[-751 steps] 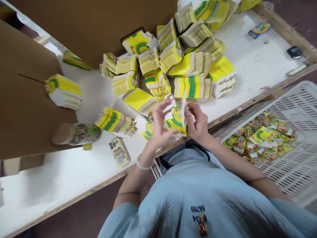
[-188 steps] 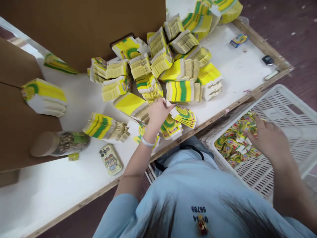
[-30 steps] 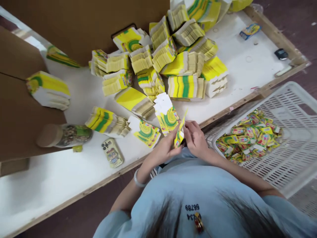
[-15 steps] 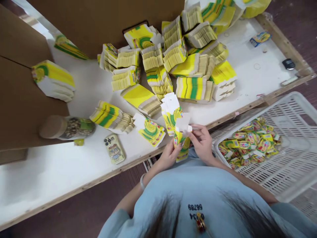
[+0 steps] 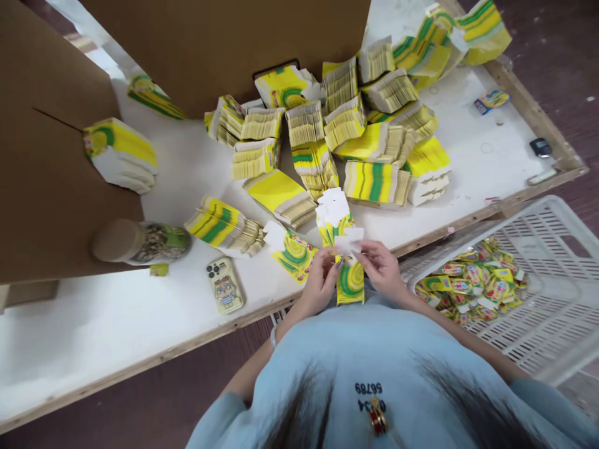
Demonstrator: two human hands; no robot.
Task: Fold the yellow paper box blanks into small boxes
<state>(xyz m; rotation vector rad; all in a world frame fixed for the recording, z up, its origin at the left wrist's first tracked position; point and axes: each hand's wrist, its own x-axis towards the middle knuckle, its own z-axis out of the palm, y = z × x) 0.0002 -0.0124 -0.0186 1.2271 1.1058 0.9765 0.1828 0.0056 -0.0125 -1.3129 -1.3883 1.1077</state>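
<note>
My left hand (image 5: 321, 278) and my right hand (image 5: 380, 269) meet at the table's front edge over a small yellow and green carton (image 5: 350, 285). Its white end flap (image 5: 349, 239) stands up between my fingertips. The left fingers pinch one side of the carton near its top, while my right thumb and fingers grip the flap's other side. Just beyond lies a small stack of flat printed cartons (image 5: 336, 215), white flaps pointing away. Left of it, more flat cartons (image 5: 294, 255) rest near my left hand. The inside of the held carton is hidden.
Bundles of flat cartons (image 5: 374, 184) crowd the middle of the table. To the right, a white plastic basket (image 5: 556, 299) holds many wrapped yellow pieces (image 5: 477, 284). A phone (image 5: 225, 285), a lidded jar (image 5: 161, 242) and large cardboard boxes (image 5: 224, 37) are on the left and back.
The view has shifted, so the table's items appear lower and mostly farther right. My left hand has moved up along the carton, and both hands' fingertips are now closer together at its flap end.
</note>
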